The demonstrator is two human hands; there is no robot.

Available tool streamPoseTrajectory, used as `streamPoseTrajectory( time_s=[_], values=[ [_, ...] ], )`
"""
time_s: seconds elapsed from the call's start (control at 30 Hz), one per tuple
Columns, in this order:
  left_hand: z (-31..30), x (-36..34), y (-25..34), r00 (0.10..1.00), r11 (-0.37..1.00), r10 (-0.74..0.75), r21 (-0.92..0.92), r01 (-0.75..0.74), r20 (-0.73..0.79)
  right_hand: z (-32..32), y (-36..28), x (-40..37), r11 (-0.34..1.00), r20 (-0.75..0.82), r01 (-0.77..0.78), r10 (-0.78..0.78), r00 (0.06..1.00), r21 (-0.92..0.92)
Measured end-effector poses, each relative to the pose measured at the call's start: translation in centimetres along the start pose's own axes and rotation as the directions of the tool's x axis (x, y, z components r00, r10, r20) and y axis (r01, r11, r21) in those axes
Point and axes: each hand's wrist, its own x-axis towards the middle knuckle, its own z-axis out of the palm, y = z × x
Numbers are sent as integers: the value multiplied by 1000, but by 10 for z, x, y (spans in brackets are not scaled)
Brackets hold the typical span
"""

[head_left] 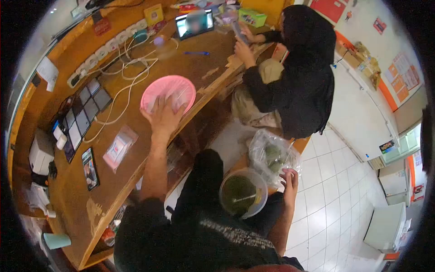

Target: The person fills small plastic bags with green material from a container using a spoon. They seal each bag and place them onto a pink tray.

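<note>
My left hand (164, 114) reaches over the table with its fingers spread, resting on thin clear plastic inside a round pink basket (146, 94). Down by the bench, the bent fingers of my right hand (290, 182) are at the edge of a clear plastic bag (260, 152), seemingly gripping it. Something green and rounded shows through that bag. Left of my right hand, by my lap, stands a clear round tub (263, 199) with dark green, fine-looking contents. A pale stick-like utensil (244, 197) lies on these contents.
Several phones (83, 122) and white cables (118, 97) lie along the table's back. A lit phone (90, 168) and a flat plastic packet (120, 148) are nearer. A tablet (194, 23) stands at the far end. A person in black (303, 77) sits at right, holding a phone.
</note>
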Motion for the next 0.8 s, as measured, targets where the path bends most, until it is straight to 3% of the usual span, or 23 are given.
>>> streamPoseTrajectory(
  time_s=[0.03,0.1,0.2,0.27,0.33,0.37,0.43,0.47,0.53,0.77,0.8],
  values=[
    [2,1,0,1000,1000,-21,12,21,6,10,-20,0,1000,-16,22,-22,1000,5],
    [5,0,-2,1000,1000,-10,2,10,-18,38,-75,-6,827,160,243,-367,916,508],
    [5,-5,2,999,1000,0,-8,0,-53,74,-169,-27,679,305,444,-691,655,585],
    [4,-9,7,997,1000,0,-22,-1,-80,96,-214,-42,491,281,394,-831,480,777],
    [4,-11,7,993,1000,-7,18,9,-114,119,-252,-64,311,158,316,-890,428,896],
    [8,-12,5,993,1000,0,17,2,-121,125,-266,-73,304,150,323,-893,424,896],
    [12,-11,3,986,999,31,47,-23,-162,138,-284,-84,123,64,204,-959,276,971],
    [13,-10,2,986,998,36,51,-28,-164,150,-283,-78,118,57,207,-959,276,971],
    [8,-11,5,993,1000,11,24,-8,-115,171,-277,-61,-168,-169,-18,-983,-67,986],
    [11,-11,3,995,1000,12,-8,-13,-96,192,-278,-56,-219,-219,-14,-973,-66,976],
    [10,-11,4,995,1000,4,-6,-4,-96,189,-277,-57,-177,-176,14,-984,-29,984]
  ],
)
